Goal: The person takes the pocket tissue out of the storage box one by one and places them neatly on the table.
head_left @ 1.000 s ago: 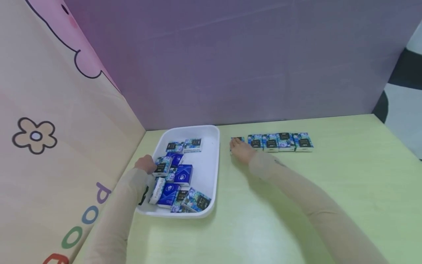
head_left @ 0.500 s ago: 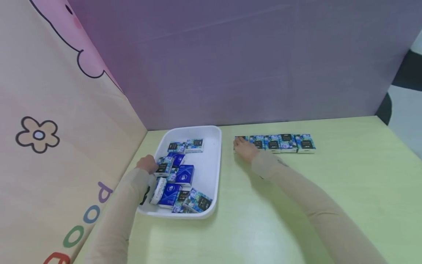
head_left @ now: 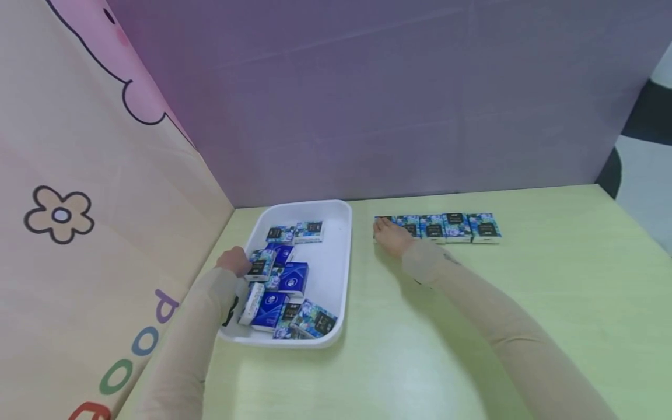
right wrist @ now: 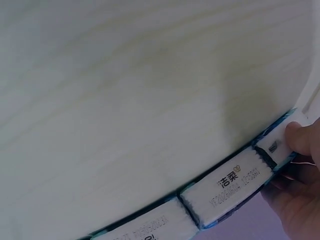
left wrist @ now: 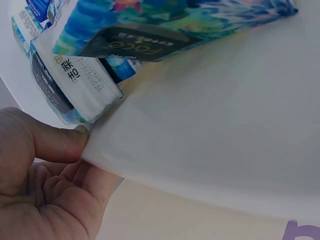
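Observation:
My left hand [head_left: 234, 261] grips the left rim of a white plastic tray [head_left: 346, 274]. In the left wrist view, its thumb lies on the inner side and its curled fingers are outside. Several small tissue packs, some blue floral and some plain dark blue [head_left: 293, 279], lie loosely in the tray. One floral pack [head_left: 260, 265] is right beside that hand. My right hand [head_left: 392, 236] holds a floral tissue pack [right wrist: 281, 142] at the left end of a row, thumb on its near end. This pack touches its neighbour [right wrist: 227, 187]; the head view mostly hides it behind the hand.
The row of floral packs [head_left: 457, 227] runs rightward on the pale green table [head_left: 399, 361], near the purple back wall [head_left: 341, 105]. A printed cream wall [head_left: 121, 192] borders the left side, close to the tray.
My right hand has moved slightly right with its tissue pack, closing the gap to the row. The left hand stays on the tray rim. The head view has shifted slightly.

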`<state>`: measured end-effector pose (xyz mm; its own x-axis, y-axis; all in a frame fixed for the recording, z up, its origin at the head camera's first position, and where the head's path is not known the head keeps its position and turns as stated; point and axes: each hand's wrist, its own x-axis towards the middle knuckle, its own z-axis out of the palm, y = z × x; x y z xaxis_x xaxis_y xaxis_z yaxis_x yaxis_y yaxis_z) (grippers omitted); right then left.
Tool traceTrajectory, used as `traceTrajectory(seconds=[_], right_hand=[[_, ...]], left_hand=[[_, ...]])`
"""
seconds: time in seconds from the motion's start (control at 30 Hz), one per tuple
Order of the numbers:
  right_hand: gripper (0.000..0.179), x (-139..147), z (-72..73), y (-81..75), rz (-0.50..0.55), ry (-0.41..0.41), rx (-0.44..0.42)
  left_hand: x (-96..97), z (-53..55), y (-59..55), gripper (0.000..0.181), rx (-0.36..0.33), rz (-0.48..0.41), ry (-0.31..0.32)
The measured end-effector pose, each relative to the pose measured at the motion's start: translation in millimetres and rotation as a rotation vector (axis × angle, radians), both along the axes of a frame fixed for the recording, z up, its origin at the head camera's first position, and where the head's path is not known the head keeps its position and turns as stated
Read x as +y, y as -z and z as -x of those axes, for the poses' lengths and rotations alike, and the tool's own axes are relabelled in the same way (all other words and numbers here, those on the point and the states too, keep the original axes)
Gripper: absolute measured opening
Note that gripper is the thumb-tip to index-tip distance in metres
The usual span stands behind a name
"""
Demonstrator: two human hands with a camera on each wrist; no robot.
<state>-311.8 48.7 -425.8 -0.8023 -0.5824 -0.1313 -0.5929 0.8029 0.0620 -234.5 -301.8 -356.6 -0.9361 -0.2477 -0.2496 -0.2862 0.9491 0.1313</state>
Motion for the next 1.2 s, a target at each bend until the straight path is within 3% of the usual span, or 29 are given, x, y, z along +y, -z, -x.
traceTrajectory(seconds=[0.23,0.5,0.7,0.9,1.03,1.2], right_hand=[[0.056,1.6,10.4,9.9,0.029,0.014,-0.022],[0.053,3.8,-10.3,-6.4,0.041,0.020,-0.009],[0.053,4.6,-19.0,-13.1,0.140,-0.004,-0.046],[0.045,-2.5,-28.2,-25.3,0.190,-0.104,0.085],[0.039,-14.5,-37.6,-39.9,0.216,-0.123,0.153],[0.032,-32.0,-50.8,-57.0,0.262,-0.205,0.242]], left_hand=[[1.9,0.2,-3.0,0.030,0.005,0.016,0.013],[4.7,-0.8,-3.5,0.032,-0.007,-0.002,-0.003],[3.7,-1.2,-3.3,0.031,-0.007,-0.002,0.005],[2.1,-1.3,-1.7,0.030,-0.002,0.006,0.009],[0.8,-1.6,-1.4,0.030,0.004,0.005,0.016],[-0.7,-0.9,-0.6,0.028,0.014,0.017,0.037]])
